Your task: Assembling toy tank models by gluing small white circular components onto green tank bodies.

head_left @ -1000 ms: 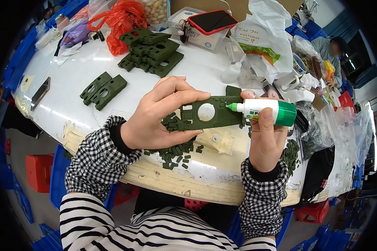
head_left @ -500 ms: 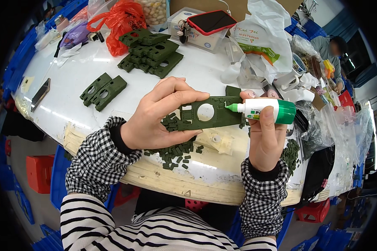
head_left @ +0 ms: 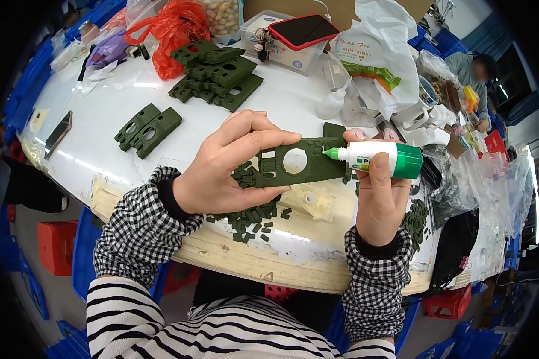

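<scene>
Between the fingers and thumb of my left hand [head_left: 221, 161] is a dark green plastic model hull plate [head_left: 308, 170] with a large round hole, held above the table. My right hand [head_left: 380, 200] grips a white glue bottle [head_left: 365, 157] with a green base, lying sideways. Its pointed green nozzle reaches the plate's upper surface, right of the hole; whether glue is coming out I cannot tell. Below my hands lies a heap of small dark green pieces [head_left: 245, 221]. A cream-coloured part [head_left: 314, 203] sits under the plate.
Two similar hull plates [head_left: 148, 130] lie at the left, and a stack of more [head_left: 218, 75] stands farther back. A red-cased phone [head_left: 302, 31] rests on a clear box [head_left: 287, 60]. Plastic bags [head_left: 374, 54] crowd the right side. Another pile of small pieces [head_left: 416, 221] lies right of my wrist.
My hands, the plate and the glue bottle hold almost the same position. The bottle has turned very slightly in my right hand. At the far left, a person's dark-clad leg has shifted.
</scene>
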Available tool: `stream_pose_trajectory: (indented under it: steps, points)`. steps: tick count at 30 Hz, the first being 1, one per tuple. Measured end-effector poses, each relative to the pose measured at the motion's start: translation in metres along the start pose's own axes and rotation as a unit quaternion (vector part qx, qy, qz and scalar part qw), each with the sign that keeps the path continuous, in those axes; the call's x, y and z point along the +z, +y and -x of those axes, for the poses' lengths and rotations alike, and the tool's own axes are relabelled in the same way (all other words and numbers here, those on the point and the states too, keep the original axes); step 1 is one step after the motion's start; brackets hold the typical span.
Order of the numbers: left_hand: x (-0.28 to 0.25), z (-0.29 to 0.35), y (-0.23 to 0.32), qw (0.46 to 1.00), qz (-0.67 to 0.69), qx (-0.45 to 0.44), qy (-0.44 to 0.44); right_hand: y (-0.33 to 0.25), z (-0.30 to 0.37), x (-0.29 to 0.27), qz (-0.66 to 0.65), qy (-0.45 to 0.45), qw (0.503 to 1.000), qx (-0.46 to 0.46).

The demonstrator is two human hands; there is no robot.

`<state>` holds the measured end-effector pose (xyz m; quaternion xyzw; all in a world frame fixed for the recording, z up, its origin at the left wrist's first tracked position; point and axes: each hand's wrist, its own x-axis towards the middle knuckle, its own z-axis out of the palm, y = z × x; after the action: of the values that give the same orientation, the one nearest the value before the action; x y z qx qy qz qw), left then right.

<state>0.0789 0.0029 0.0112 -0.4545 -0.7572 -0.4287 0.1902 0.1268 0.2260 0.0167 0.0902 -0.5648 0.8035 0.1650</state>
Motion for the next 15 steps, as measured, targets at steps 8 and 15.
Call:
stream_pose_trajectory:
  steps: [8, 15]
  points:
    - [0.0, 0.0, -0.001, 1.0, 0.001, 0.005, -0.005, -0.001, -0.001, 0.001, -0.036, 0.015, 0.999, 0.02]
    - [0.01, 0.006, -0.005, 0.909, 0.371, -0.174, 0.078, 0.002, -0.006, -0.011, -0.104, -0.007, 0.993, 0.063]
